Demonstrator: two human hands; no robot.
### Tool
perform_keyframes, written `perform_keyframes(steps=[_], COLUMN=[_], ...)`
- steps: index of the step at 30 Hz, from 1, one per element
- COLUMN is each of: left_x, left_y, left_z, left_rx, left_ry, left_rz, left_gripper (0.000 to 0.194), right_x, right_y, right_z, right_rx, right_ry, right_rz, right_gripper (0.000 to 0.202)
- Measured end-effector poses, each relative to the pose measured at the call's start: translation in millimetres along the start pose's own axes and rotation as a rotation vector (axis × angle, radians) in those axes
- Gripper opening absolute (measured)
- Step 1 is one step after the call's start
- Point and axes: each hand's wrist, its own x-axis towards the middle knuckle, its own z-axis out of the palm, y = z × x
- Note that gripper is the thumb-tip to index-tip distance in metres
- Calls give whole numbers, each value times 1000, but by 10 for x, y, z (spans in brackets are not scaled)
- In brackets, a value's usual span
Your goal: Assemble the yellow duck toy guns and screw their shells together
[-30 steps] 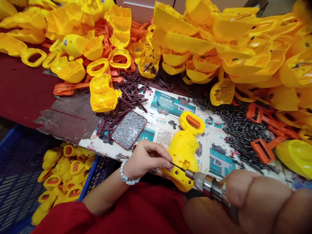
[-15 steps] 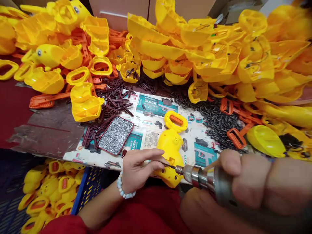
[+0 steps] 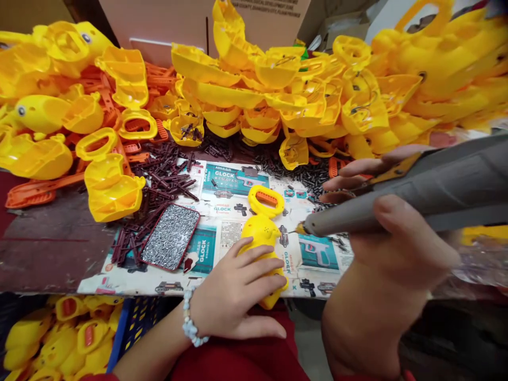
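Note:
A yellow plastic duck toy (image 3: 260, 227) with a ring handle lies on the printed cardboard in front of me. My left hand (image 3: 242, 286) rests across its lower body, fingers spread and flat, thumb pointing away. Wrapped around a grey power screwdriver (image 3: 357, 211) is my right hand (image 3: 400, 233). The tool points left, and its thin tip sits just right of the duck's head, apart from it. Left of the duck stands a shallow tray (image 3: 170, 238) full of small silver screws.
Yellow duck shells (image 3: 246, 100) are piled along the back, with orange handle pieces (image 3: 32, 193) at left. Dark brown plastic sticks (image 3: 166, 177) and small black parts (image 3: 309, 177) lie loose. Lower left, a blue crate (image 3: 119, 338) holds yellow ducks.
My left hand went from a pinch at the screwdriver's tip to lying flat on the duck. My right hand drew the screwdriver up and away from the duck's lower body. The view shifted.

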Motion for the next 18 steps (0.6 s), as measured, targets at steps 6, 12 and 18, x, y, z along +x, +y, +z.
perform_keyframes(steps=[6, 12, 18], left_x=[56, 58, 108], left_y=[11, 15, 19], left_z=[194, 219, 208], left_rx=[82, 65, 42], left_ry=[23, 54, 73], left_rz=[-92, -137, -135], left_gripper=[24, 18, 17], right_x=[-63, -82, -86], right_y=[106, 82, 251], right_z=[-47, 5, 39], right_rx=[-44, -138, 32], right_ry=[168, 252, 189], right_rz=[-139, -181, -85], right_gripper=[27, 33, 29])
